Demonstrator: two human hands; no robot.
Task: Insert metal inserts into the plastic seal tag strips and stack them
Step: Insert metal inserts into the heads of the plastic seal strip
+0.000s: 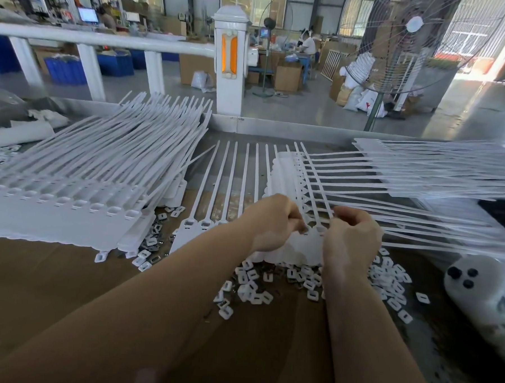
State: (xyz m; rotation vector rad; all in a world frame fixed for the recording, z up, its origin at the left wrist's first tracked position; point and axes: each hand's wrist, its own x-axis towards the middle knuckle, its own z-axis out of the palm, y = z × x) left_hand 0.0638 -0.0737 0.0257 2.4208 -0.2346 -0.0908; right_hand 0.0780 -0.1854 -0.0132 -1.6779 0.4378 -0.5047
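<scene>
Now, strip: the working strip [216, 195] lies flat on the surface [79, 284] straight ahead of both hands, its row of heads nearest the person and its tails running away up the view, fanning slightly.
Key relation: the head sockets sit just at the fingertips, between the two hands; the strip's row of heads runs left to right, so the next socket probably lies sideways along that row. Two open sockets show just left of the left hand.
Left hand [268, 221]: fist-like, knuckles up, fingers curled down onto the heads; it seems to pinch something small, likely an insert, but the piece itself is hidden.
Right hand [349, 240]: likewise curled, thumb and fingers closed on the strip's head edge, seemingly steadying it. Both hands are about equally near the sockets.
Arms: both forearms reach forward from the bottom of the view and converge on the heads.
Inserts [255, 285]: loose pieces lie scattered on the surface just below the hands and under the wrists, a few also beside the left stack.
Stack [69, 193]: finished strips are piled to the left, tails angled up and right, well apart from the hands.
Other strips [436, 171]: more lie to the right, tails crossing over the working strip.
</scene>
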